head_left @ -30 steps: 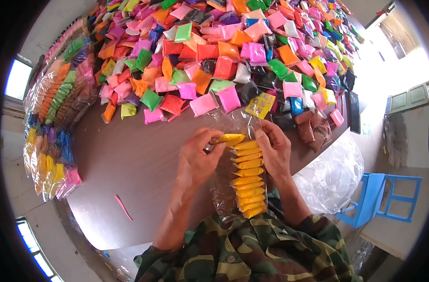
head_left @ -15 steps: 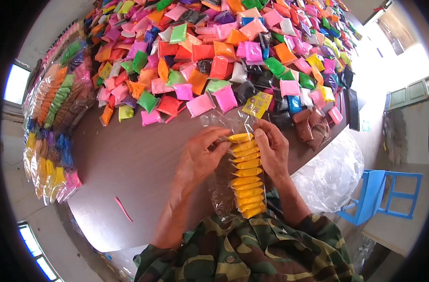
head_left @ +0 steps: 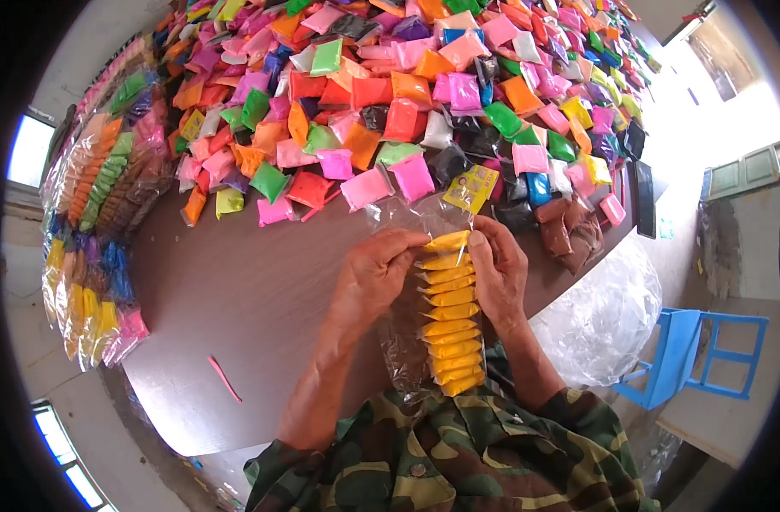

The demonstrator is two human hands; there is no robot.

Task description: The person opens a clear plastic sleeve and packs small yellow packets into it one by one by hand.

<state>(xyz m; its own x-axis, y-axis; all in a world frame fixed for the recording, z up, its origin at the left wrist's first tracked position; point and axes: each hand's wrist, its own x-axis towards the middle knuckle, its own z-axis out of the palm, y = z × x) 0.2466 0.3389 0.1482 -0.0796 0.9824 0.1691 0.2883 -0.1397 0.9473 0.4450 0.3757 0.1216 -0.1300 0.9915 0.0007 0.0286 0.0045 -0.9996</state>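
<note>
A clear plastic bag (head_left: 403, 346) lies lengthwise in front of me, holding a column of several small yellow packets (head_left: 452, 313). My left hand (head_left: 373, 271) is closed in a pinch at the left end of the top yellow packet (head_left: 448, 242), which sits slightly tilted near the bag's mouth. On the other side, my right hand (head_left: 499, 271) grips the bag's upper right edge, thumb against the plastic beside that packet. Just beyond the fingers is a yellow printed label (head_left: 472, 189); whether it is inside the bag I cannot tell.
A large heap of coloured packets (head_left: 398, 119) covers the far side of the brown table (head_left: 236, 299). Filled clear bags (head_left: 108, 188) are stacked at left. A pink strip (head_left: 224, 379) lies near the front. Clear plastic sheeting (head_left: 607, 316) and a blue chair (head_left: 671, 358) stand at right.
The top yellow packet has shifted upward and tilted, parting from the one below. My left hand has moved slightly up and right with it. My right hand stays at the bag's edge.
</note>
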